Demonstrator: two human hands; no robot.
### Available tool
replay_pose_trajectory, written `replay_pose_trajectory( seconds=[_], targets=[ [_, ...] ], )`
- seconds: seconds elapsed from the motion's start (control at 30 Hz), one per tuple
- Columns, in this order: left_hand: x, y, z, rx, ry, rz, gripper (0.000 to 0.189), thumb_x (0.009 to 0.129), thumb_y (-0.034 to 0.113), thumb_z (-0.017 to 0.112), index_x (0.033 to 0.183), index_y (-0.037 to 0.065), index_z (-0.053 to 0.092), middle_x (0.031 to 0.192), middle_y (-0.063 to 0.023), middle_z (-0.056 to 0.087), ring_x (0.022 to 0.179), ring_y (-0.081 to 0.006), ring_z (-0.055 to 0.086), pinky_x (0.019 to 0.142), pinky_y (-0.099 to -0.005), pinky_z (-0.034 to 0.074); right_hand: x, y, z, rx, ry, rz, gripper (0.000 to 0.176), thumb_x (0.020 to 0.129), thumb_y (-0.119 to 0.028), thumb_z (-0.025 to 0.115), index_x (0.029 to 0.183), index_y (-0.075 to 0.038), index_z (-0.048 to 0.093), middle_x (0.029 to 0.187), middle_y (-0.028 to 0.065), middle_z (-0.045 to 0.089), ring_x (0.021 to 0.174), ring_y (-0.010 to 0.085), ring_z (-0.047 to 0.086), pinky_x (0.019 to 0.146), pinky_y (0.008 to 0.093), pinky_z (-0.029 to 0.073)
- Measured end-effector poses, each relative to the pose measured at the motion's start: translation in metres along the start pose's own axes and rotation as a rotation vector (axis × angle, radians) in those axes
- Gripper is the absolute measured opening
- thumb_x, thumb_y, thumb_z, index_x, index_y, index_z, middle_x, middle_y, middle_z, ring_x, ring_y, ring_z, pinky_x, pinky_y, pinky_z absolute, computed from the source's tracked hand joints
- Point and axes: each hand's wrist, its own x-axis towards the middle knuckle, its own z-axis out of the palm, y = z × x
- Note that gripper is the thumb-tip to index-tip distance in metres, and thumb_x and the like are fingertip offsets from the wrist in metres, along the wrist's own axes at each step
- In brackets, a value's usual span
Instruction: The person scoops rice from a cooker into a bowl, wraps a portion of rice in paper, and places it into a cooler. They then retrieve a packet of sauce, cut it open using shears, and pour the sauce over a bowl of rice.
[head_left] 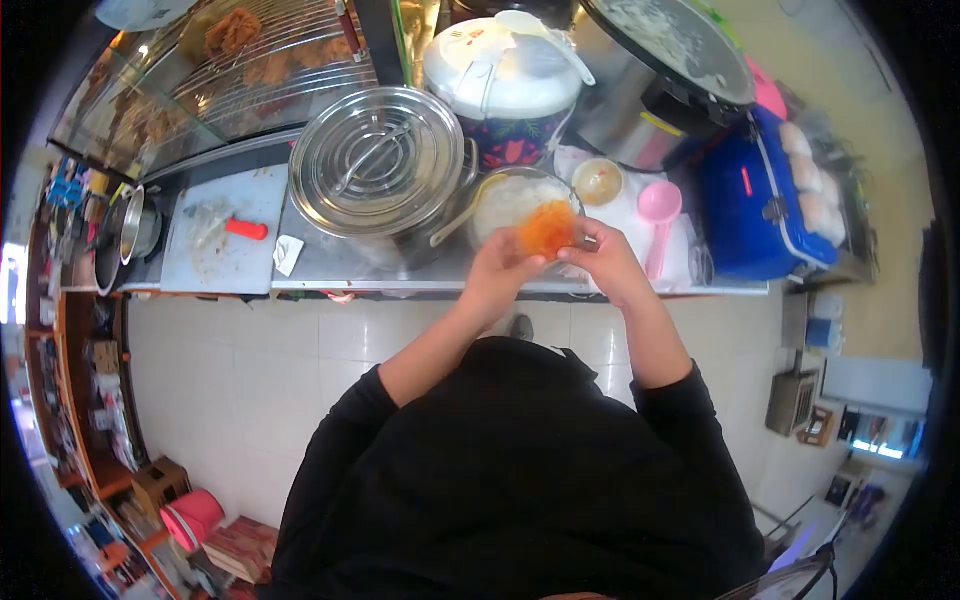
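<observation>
Between my two hands is a small bag-like thing with orange contents (548,230), held above the near edge of a bowl of white food (510,200). My left hand (500,268) grips its left side with fingers closed. On its right side, my right hand (602,262) pinches the edge. A light-coloured spoon or paddle (452,226) leans at the bowl's left. Behind and right of the bowl stands a small cup (598,182), and a pink ladle (660,204) lies farther right on white paper or plastic.
A lidded steel pot (378,165), a flowered rice cooker (505,80) and a large open cooker (640,110) stand along the counter. A blue cooler (740,200) is at right. At left are a cutting board (222,235) with a red-handled knife (246,230) and a glass case of fried food (270,60).
</observation>
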Motion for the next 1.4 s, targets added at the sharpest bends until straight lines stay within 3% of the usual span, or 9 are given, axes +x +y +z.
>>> replay_pose_trajectory(
  seconds=[0.07,0.17,0.27,0.37,0.57,0.77,0.97,1.17,1.4],
  targets=[
    [0.01,-0.003,0.002,0.022,0.002,0.143,0.039,0.087,0.005,0.058,0.122,0.0,0.041,0.115,-0.0085,0.055,0.107,-0.0148,0.053,0.093,-0.029,0.042,0.016,0.001,-0.006,0.125,-0.084,-0.072,0.047,0.076,0.005,0.064,0.12,0.003,0.05,0.109,0.0082,0.06,0.099,0.0143,0.057,0.085,0.0272,0.046],
    [0.016,0.001,0.012,0.011,0.004,0.178,0.04,0.088,0.003,0.056,0.124,-0.001,0.039,0.118,-0.0088,0.053,0.113,-0.0155,0.049,0.096,-0.0288,0.039,0.031,0.006,-0.01,0.241,-0.147,-0.073,0.05,0.075,0.008,0.063,0.123,0.004,0.047,0.118,0.0127,0.056,0.101,0.017,0.058,0.086,0.0275,0.046],
    [0.023,-0.013,0.01,0.098,0.076,0.247,0.045,0.086,0.0,0.054,0.127,-0.001,0.037,0.121,-0.0119,0.05,0.114,-0.0173,0.047,0.098,-0.0301,0.036,0.034,0.003,-0.007,0.051,-0.021,-0.046,0.051,0.074,0.003,0.067,0.12,0.004,0.046,0.115,0.0143,0.054,0.093,0.0181,0.06,0.083,0.028,0.048],
    [0.021,-0.011,0.02,0.007,0.144,0.247,0.048,0.085,-0.001,0.054,0.129,-0.001,0.035,0.122,-0.0122,0.049,0.115,-0.0174,0.047,0.098,-0.0301,0.036,0.04,0.022,-0.009,0.072,0.076,-0.002,0.05,0.073,-0.002,0.072,0.114,0.003,0.044,0.105,0.0127,0.052,0.084,0.0178,0.06,0.075,0.0276,0.051],
    [0.011,0.005,0.034,0.066,0.256,0.255,0.047,0.083,-0.009,0.054,0.126,-0.001,0.038,0.12,-0.0086,0.052,0.113,-0.016,0.049,0.098,-0.03,0.038,0.037,0.017,-0.012,0.243,-0.032,0.143,0.051,0.071,-0.008,0.076,0.11,0.002,0.044,0.096,0.0099,0.052,0.076,0.0156,0.059,0.062,0.0254,0.05],
    [0.012,-0.009,0.026,0.091,0.324,0.292,0.042,0.079,-0.011,0.058,0.119,0.0,0.047,0.113,-0.0074,0.057,0.103,-0.0147,0.055,0.092,-0.0285,0.043,0.039,0.028,-0.014,0.097,-0.197,0.103,0.042,0.075,-0.008,0.073,0.108,0.0,0.048,0.089,0.0083,0.06,0.073,0.0139,0.061,0.068,0.0251,0.052],
    [0.001,0.003,0.021,0.055,0.3,0.266,0.037,0.078,-0.008,0.063,0.112,-0.001,0.052,0.106,-0.0054,0.061,0.097,-0.0124,0.057,0.087,-0.0276,0.045,0.027,0.017,-0.011,0.454,-0.286,0.192,0.029,0.079,-0.011,0.069,0.101,-0.003,0.052,0.097,0.0087,0.062,0.083,0.0157,0.064,0.072,0.0264,0.052],
    [-0.007,0.004,0.012,0.055,0.195,0.141,0.028,0.08,-0.002,0.064,0.107,0.0,0.056,0.104,-0.0042,0.062,0.095,-0.0101,0.057,0.086,-0.0263,0.045,0.024,0.013,-0.006,0.223,-0.262,0.229,0.039,0.079,-0.012,0.07,0.112,-0.004,0.05,0.1,0.0066,0.062,0.086,0.0162,0.063,0.075,0.0281,0.052],
    [-0.017,0.025,-0.002,-0.323,0.116,-0.002,0.026,0.083,0.003,0.063,0.108,0.004,0.056,0.105,-0.004,0.061,0.094,-0.0097,0.056,0.084,-0.0256,0.045,0.026,0.024,-0.023,0.49,-0.47,0.298,0.045,0.079,-0.013,0.069,0.117,-0.006,0.049,0.102,0.0072,0.062,0.087,0.0166,0.063,0.076,0.0299,0.051]
  ],
)
